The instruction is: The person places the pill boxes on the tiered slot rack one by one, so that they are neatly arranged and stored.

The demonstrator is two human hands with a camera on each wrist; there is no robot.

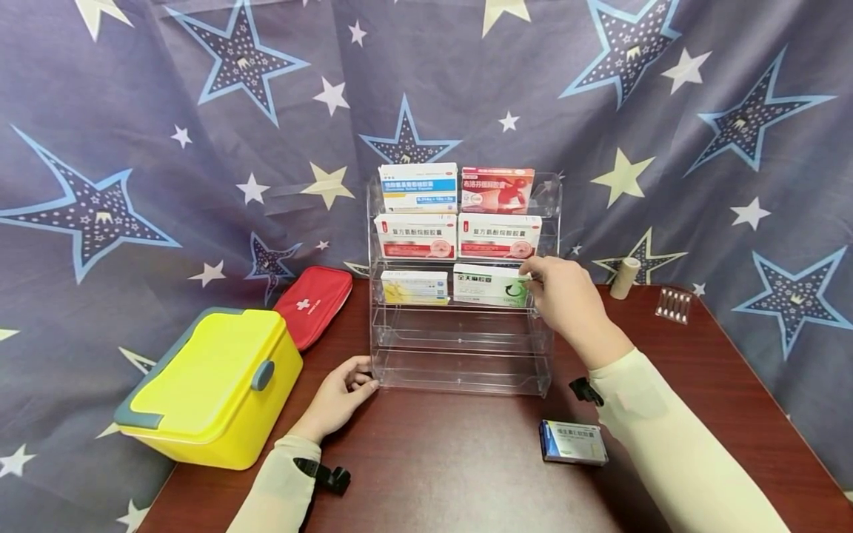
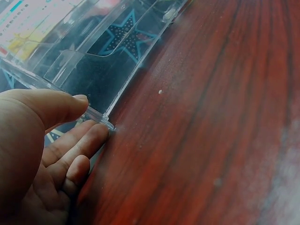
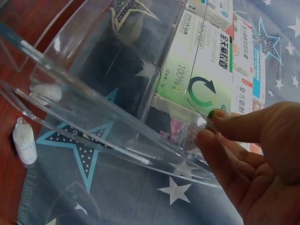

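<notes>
A clear plastic display rack (image 1: 460,363) stands on the table with medicine boxes on its upper three tiers. My left hand (image 1: 343,392) holds its lower left edge, thumb on one side of the side panel and fingers on the other, as the left wrist view shows. On the third tier, a green-and-white medicine box (image 1: 489,286) sits right of a yellow-and-white box (image 1: 415,288). My right hand (image 1: 566,292) pinches at the green-and-white box's upper right corner, thumb and index finger close together beside the rack's clear side.
A yellow lidded case (image 1: 220,385) and a red first-aid pouch (image 1: 313,307) lie left of the rack. A blue-and-silver medicine box (image 1: 574,443) lies front right. Behind the right arm are a beige roll (image 1: 625,278) and a small ampoule pack (image 1: 674,306). A star-patterned curtain (image 1: 426,89) hangs behind.
</notes>
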